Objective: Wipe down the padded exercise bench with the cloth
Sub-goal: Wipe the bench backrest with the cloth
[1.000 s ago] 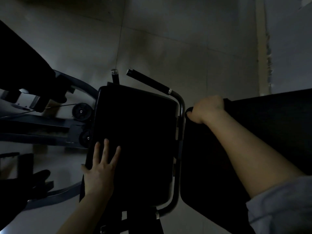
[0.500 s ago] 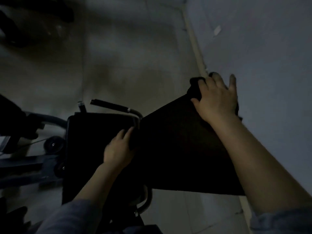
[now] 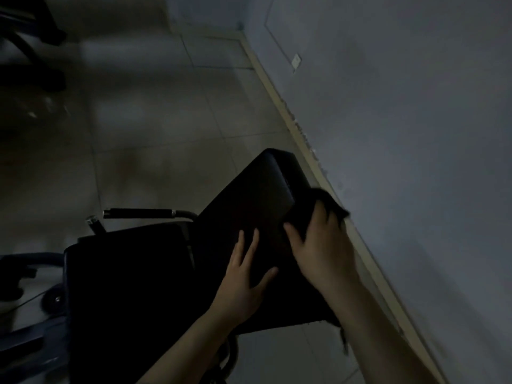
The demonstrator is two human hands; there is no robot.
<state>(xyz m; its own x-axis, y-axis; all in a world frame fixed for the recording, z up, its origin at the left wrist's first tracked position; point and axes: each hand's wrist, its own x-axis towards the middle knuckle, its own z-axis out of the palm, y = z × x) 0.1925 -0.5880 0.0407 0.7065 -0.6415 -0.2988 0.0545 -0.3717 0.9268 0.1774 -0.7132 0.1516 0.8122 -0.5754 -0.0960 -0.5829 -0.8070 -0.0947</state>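
The scene is dim. The black padded bench back pad (image 3: 257, 200) slopes from the centre up towards the wall. The seat pad (image 3: 124, 267) lies to its lower left. My right hand (image 3: 321, 245) presses a dark cloth (image 3: 329, 206) against the right part of the back pad; cloth edges stick out past my fingers. My left hand (image 3: 243, 275) lies flat on the back pad's lower part, fingers spread, holding nothing.
A black-gripped handle bar (image 3: 138, 213) juts out beyond the seat pad. Grey machine frame with small wheels (image 3: 52, 299) stands at the left. A wall (image 3: 401, 134) with a baseboard runs close along the bench's right side. Tiled floor (image 3: 166, 120) stretches beyond.
My right hand with the cloth has slid down from the pad's top end towards me. My left hand moved from the seat pad's edge onto the back pad and spread flat. The view shifted.
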